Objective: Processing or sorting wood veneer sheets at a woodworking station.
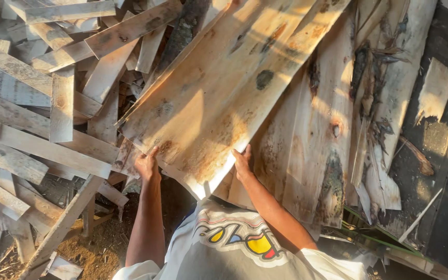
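Over the scrap pile, you're gripping the wide plank with left hand and right hand; next needs a steady lift.

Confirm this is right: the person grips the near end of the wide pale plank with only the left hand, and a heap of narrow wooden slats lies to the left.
Not quite. The head view shows both hands on the wide pale plank: the left hand and the right hand each grip its near end. The heap of narrow wooden slats does lie to the left.
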